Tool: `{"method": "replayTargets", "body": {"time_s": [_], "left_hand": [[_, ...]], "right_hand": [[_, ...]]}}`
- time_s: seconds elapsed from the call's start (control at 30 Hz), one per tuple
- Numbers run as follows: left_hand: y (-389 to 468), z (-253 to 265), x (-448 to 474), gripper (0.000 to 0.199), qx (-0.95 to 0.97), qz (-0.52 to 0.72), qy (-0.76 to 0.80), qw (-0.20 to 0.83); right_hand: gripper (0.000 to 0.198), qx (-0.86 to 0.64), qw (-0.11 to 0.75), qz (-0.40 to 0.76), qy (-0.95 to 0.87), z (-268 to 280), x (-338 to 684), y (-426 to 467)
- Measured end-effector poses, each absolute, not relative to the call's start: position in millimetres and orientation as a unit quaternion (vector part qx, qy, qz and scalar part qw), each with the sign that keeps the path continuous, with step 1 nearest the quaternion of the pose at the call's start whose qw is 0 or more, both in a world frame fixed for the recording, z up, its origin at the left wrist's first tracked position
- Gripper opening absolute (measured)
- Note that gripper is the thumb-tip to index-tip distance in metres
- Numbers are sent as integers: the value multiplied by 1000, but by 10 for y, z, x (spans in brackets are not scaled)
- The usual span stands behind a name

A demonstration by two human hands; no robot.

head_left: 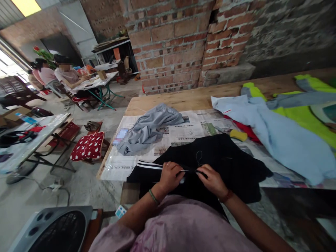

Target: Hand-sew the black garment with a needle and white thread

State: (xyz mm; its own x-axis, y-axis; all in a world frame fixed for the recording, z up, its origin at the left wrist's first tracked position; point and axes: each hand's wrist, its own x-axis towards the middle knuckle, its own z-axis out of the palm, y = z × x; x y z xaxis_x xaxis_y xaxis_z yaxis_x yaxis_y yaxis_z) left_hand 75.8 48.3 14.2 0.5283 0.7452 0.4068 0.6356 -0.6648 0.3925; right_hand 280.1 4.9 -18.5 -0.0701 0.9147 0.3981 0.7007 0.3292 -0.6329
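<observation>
A black garment (217, 150) with white stripes (149, 165) at one end lies across the near edge of the table and hangs down in front of me. My left hand (170, 178) is closed on its edge beside the stripes. A thin pale sliver, perhaps a needle, shows at those fingertips. A short gap away, my right hand (214, 182) pinches the same edge, fingers pressed together. Just above it, a thin dark looped cord or thread (199, 156) lies on the cloth. What sits inside the pinched fingers is too small to make out.
Newspaper (189, 131) covers the wooden table. On it lie a crumpled grey garment (149, 127), a phone (121, 136), a yellow sponge (238, 135) and a light blue garment (273, 129). A red cushioned stool (88, 146) stands left; people sit at a far table.
</observation>
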Motion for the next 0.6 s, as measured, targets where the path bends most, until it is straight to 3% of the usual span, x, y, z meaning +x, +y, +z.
{"method": "replayTargets", "body": {"time_s": [0.2, 0.33, 0.47, 0.6], "left_hand": [[422, -5, 867, 16, 878, 242, 408, 69], [486, 50, 904, 11, 851, 258, 420, 181], [567, 152, 915, 21, 821, 234, 408, 324], [604, 164, 907, 20, 783, 203, 433, 398]], "right_hand": [[16, -572, 386, 150, -708, -174, 2787, 55], [16, -570, 392, 158, -705, -155, 2788, 43], [16, -566, 389, 168, -707, -151, 2789, 39], [16, -563, 386, 171, -711, -164, 2781, 42]]}}
